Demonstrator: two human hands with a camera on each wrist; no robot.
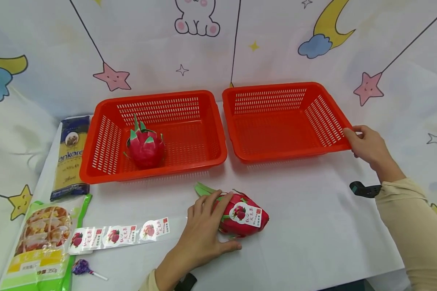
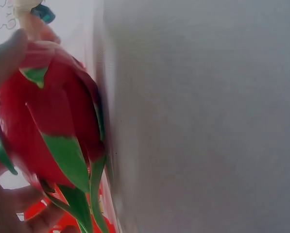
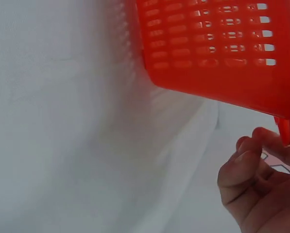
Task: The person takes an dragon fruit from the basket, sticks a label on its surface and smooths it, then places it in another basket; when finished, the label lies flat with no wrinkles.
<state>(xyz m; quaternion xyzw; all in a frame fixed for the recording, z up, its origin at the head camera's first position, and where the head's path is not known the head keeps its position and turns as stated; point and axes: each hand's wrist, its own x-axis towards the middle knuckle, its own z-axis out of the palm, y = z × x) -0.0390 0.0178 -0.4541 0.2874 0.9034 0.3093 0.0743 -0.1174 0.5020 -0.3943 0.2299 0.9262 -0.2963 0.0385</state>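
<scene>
A dragon fruit [image 1: 245, 218] with a white sticker on its upper side lies on the white table. My left hand [image 1: 205, 226] is over its leafy end, fingers curved across it and thumb on the near side. In the left wrist view the fruit [image 2: 52, 116] shows between thumb and fingers, its green leaf tips pointing down. At the right, my right hand [image 1: 369, 147] pinches the rim corner of a red basket [image 1: 273, 125] with nothing inside; its fingers [image 3: 242, 170] are curled under the rim in the right wrist view.
Left of it stands another red basket [image 1: 182, 137] holding a second dragon fruit [image 1: 145, 149]. A strip of stickers [image 1: 120, 235], a lollipop [image 1: 81, 266], a green-edged food bag [image 1: 43, 242] and a yellow-and-blue packet [image 1: 71, 157] lie along the left. A patterned cloth backdrop [image 1: 145, 44] rises behind.
</scene>
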